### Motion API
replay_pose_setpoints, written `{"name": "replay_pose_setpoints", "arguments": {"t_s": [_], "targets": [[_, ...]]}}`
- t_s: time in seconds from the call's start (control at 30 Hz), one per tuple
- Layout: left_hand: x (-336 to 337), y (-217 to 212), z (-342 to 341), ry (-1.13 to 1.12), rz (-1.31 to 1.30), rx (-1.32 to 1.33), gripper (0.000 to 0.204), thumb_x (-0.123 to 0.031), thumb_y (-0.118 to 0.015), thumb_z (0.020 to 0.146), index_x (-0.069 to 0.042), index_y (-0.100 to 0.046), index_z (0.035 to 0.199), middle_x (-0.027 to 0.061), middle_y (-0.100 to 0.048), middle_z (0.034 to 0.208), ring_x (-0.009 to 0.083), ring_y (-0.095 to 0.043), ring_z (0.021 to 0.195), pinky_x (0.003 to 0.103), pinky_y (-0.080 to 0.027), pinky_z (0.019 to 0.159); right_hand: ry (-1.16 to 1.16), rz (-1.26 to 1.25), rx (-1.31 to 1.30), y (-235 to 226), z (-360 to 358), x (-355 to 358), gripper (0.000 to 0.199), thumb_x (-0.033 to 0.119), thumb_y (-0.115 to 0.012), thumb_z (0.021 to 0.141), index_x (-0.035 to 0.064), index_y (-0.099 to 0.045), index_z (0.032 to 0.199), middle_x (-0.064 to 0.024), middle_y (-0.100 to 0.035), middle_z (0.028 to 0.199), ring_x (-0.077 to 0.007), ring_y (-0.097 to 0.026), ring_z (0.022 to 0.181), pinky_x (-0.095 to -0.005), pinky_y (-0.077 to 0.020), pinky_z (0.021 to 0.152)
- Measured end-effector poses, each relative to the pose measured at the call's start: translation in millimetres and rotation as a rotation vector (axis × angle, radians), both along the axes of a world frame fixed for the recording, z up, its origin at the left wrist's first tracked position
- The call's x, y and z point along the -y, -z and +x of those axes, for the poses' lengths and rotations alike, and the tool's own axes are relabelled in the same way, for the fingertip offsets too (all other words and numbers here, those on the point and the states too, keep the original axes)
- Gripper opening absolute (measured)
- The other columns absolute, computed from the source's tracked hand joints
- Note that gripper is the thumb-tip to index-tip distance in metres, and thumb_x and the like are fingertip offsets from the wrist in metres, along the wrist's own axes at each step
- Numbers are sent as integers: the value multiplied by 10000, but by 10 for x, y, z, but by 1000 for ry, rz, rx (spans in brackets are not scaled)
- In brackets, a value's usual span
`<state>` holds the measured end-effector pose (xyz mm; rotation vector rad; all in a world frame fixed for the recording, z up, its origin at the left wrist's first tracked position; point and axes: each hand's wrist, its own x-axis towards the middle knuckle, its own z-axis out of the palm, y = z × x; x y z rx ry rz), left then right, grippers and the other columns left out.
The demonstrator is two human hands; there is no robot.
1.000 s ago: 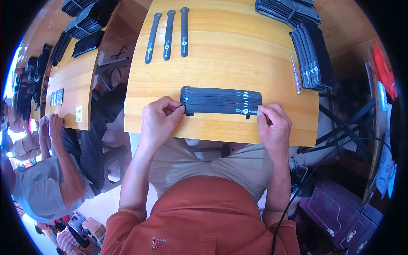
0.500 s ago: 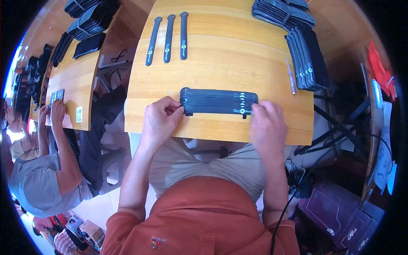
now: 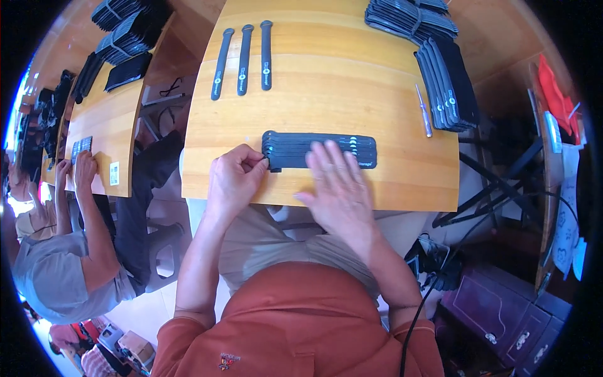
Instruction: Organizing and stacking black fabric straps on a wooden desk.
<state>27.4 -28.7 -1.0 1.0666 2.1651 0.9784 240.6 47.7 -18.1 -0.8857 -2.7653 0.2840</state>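
A fanned stack of black straps [image 3: 295, 140] with pale printing lies crosswise near the table's front edge. At its left end my left hand [image 3: 239, 176] pinches the near corner between thumb and fingers. A small dark tab sticks out beside those fingertips. My right hand [image 3: 339, 188] lies flat with fingers stretched, palm down, over the near middle of the stack, and covers part of it. Three single straps [image 3: 244, 60] lie apart, side by side, at the far left of the table.
A slim screwdriver-like tool [image 3: 424, 110] lies at the right, beside a pile of black straps [image 3: 447, 88]. Banded bundles [image 3: 411, 22] sit at the far right. Left of my table [image 3: 301, 191], a person [image 3: 81, 257] works at another table [image 3: 122, 135]. A dark cable [image 3: 433, 286] hangs by my right arm.
My right hand has moved left from the stack's right end onto its middle and flattened out. My left hand keeps its pinch at the left end.
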Motion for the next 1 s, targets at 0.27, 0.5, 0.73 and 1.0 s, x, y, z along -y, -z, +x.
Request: {"name": "replay_pose_setpoints", "arguments": {"t_s": [0.27, 0.5, 0.73, 1.0], "targets": [[19, 22, 32, -1, 27, 1, 126, -39, -778, 880, 29, -726, 972, 121, -746, 774, 182, -727, 691, 320, -583, 677, 112, -4, -10, 59, 562, -115, 731, 395, -725, 944, 16, -509, 1531, -146, -460, 1630, -330, -379, 1543, -514, -286, 1269], [126, -17, 215, 212, 184, -632, 330, -144, -801, 890, -14, -701, 1177, 170, -691, 1221, 266, -707, 1048, 413, -560, 905, 115, -12, -26, 22, 536, -118, 693, 389, -699, 970, 6, -520, 1520, -155, -464, 1626, -337, -380, 1541, -517, -282, 1269], [268, 70, 293, 619, 65, -883, 707, -533, -594, 1006, -38, -544, 1509, 112, -463, 1640, 238, -372, 1557, 498, -238, 1278, 137, 23, -69, 64, 548, -124, 659, 431, -679, 978, 5, -576, 1470, -149, -494, 1605, -331, -405, 1525, -519, -287, 1262], [535, -185, 22, 611, 86, -542, 696, -496, -560, 1058, -5, -480, 1544, 166, -444, 1639, 325, -374, 1550, 496, -267, 1275, 139, 27, -82, 66, 546, -92, 641, 420, -701, 962, 25, -591, 1455, -135, -515, 1589, -330, -425, 1509, -523, -313, 1247]]}}
